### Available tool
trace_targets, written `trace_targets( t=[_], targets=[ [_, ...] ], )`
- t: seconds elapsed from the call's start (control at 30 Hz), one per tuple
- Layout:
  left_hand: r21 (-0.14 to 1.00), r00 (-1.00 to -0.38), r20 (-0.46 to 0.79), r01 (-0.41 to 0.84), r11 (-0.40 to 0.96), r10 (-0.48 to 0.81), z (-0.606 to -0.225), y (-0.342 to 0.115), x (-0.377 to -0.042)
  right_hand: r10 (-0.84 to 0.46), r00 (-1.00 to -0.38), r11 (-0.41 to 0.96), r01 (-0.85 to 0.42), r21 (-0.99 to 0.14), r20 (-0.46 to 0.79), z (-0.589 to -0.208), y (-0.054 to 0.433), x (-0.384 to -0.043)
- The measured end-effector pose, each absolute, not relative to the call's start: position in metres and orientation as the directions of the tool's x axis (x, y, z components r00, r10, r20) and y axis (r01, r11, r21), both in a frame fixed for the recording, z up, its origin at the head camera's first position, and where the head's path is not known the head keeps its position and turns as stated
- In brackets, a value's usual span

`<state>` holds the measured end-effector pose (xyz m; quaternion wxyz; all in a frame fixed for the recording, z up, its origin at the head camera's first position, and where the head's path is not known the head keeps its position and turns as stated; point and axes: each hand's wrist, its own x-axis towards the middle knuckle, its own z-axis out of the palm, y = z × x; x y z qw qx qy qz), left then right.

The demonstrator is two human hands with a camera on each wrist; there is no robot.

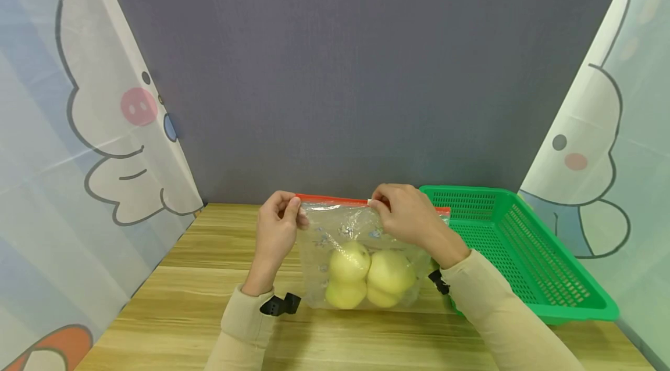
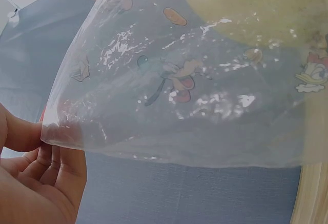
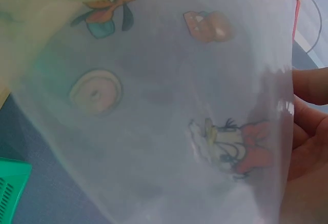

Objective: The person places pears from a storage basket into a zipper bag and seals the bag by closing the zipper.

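Note:
A clear zip bag [image 1: 335, 223] with a red closure strip [image 1: 332, 200] along its top holds several round, yellow-green fruits [image 1: 389, 272]. Thumb and fingers of my left hand [image 1: 275, 234] pinch the bag's upper left corner. On the strip's right part, my right hand [image 1: 410, 217] pinches at a small white slider [image 1: 369, 202]. Cartoon figures [image 2: 182, 78] printed on the plastic show in the left wrist view. The right wrist view has the bag's film [image 3: 154, 147] across most of it, with my right-hand fingers [image 3: 310, 88] at its edge.
A green slotted plastic basket [image 1: 567, 249] stands to the right, partly behind my right forearm. Below everything lies a wood-grain table [image 1: 173, 301]. A dark grey backdrop [image 1: 335, 68] rises behind it, with cartoon-printed curtains [image 1: 47, 214] at the sides.

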<state>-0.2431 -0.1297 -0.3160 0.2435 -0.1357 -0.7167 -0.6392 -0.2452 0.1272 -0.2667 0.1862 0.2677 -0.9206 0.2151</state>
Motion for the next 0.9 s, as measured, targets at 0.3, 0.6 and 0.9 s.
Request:
trace_targets(
  t=[0.3, 0.6, 0.9],
  targets=[
    [0.852, -0.845, 0.52, 0.503, 0.147, -0.12, -0.3164, -0.1297, -0.2431, -0.416, -0.789, 0.762, -0.574, -0.302, 0.452, -0.2662, 0.1288, -0.2439],
    [0.847, -0.841, 0.527, 0.509, 0.151, -0.125, -0.3167, -0.1296, -0.2435, -0.418, -0.778, 0.757, -0.584, -0.294, 0.468, -0.2666, 0.1316, -0.244],
    [0.851, -0.844, 0.522, 0.504, 0.149, -0.124, -0.3161, -0.1299, -0.2429, -0.412, -0.787, 0.764, -0.573, -0.296, 0.46, -0.2688, 0.1362, -0.244]
  ],
)
